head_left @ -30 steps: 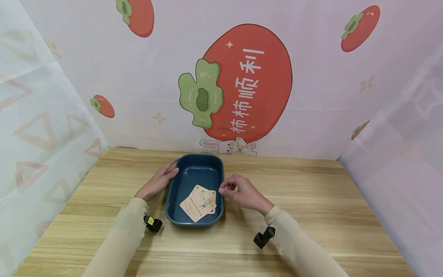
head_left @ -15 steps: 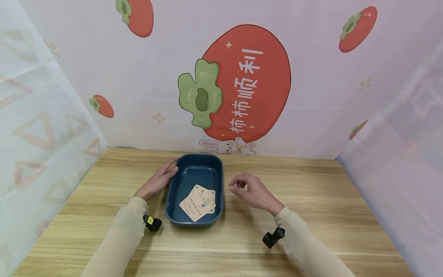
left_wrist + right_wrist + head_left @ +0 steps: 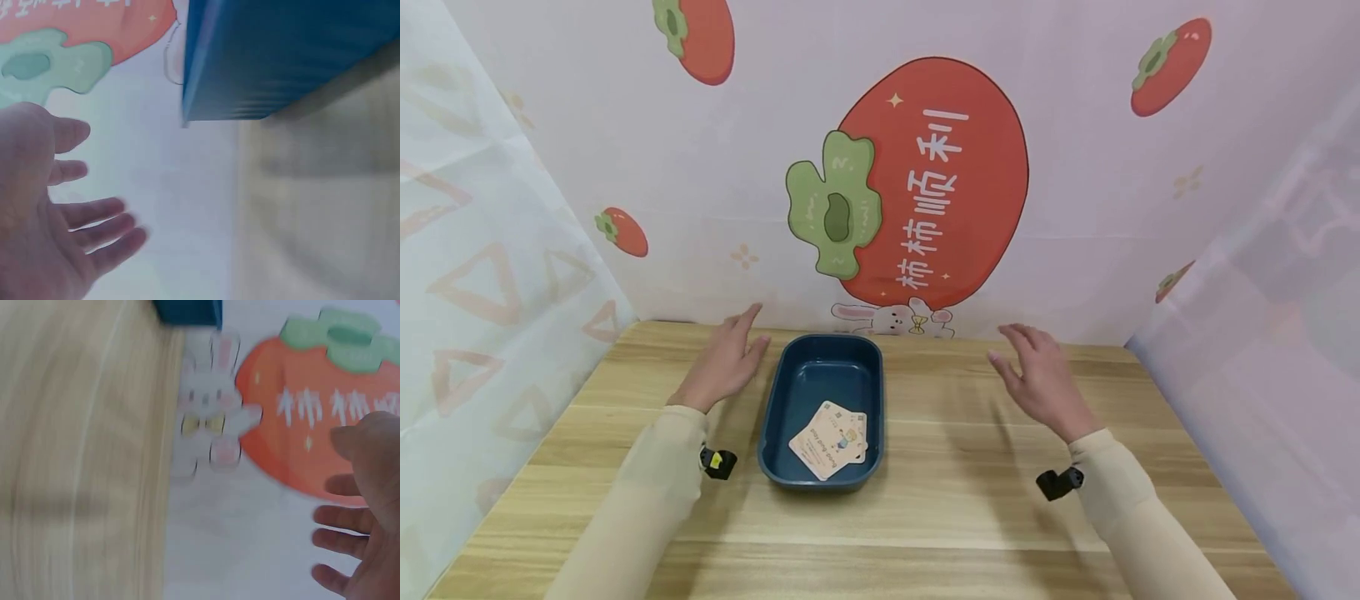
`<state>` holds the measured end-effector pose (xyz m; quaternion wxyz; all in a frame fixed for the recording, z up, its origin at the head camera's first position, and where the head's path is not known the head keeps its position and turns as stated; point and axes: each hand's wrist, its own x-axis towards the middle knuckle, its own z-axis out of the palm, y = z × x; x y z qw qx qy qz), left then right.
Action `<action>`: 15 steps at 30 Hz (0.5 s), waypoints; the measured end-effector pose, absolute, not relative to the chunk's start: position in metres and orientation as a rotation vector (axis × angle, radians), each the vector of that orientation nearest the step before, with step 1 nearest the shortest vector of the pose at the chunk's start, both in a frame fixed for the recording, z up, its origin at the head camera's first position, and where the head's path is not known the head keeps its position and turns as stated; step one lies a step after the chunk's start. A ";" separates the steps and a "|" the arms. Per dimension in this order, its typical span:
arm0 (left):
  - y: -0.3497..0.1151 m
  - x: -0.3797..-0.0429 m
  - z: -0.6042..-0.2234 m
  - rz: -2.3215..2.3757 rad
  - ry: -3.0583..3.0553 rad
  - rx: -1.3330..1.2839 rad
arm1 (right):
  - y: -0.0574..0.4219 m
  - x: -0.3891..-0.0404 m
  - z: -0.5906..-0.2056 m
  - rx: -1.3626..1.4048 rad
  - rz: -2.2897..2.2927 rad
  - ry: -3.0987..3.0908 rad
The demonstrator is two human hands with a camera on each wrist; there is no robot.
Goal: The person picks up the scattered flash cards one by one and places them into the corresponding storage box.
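A dark blue rectangular tray [image 3: 827,346] stands on the wooden table, left of the middle. Inside it, toward the near end, lie overlapping cream cards [image 3: 822,442]; the top one bears a small cartoon figure and printed words. My left hand [image 3: 721,362] hovers just left of the tray, apart from it, fingers extended and holding nothing. Well to the tray's right, my right hand [image 3: 1043,379] is raised over the table with fingers spread and nothing in it. Both wrist views show bare palms, and the tray's blue side [image 3: 281,62] fills the upper part of the left wrist view.
The light wood table [image 3: 925,525] meets a white backdrop [image 3: 1075,208] printed with red persimmons along its far edge. More printed cloth [image 3: 497,250] hangs at the left, and another sheet rises at the right. Each sleeve carries a small black wrist camera [image 3: 1060,483].
My left hand has let go of the tray's left rim and lifted away leftward. My right hand has moved from beside the tray far to the right, its pinched fingers now spread.
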<state>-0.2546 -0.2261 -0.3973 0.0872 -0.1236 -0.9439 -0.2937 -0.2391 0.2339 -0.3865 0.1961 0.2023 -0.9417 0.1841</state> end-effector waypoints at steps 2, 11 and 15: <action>-0.224 -0.256 -0.390 -0.731 -2.755 -0.375 | 0.243 -0.244 -0.387 0.538 0.439 -2.611; -0.221 -0.260 -0.370 -0.376 -2.670 -0.381 | 0.262 -0.261 -0.384 0.431 0.356 -2.699; -0.219 -0.261 -0.368 -0.325 -2.743 -0.371 | 0.263 -0.263 -0.385 0.430 0.341 -2.721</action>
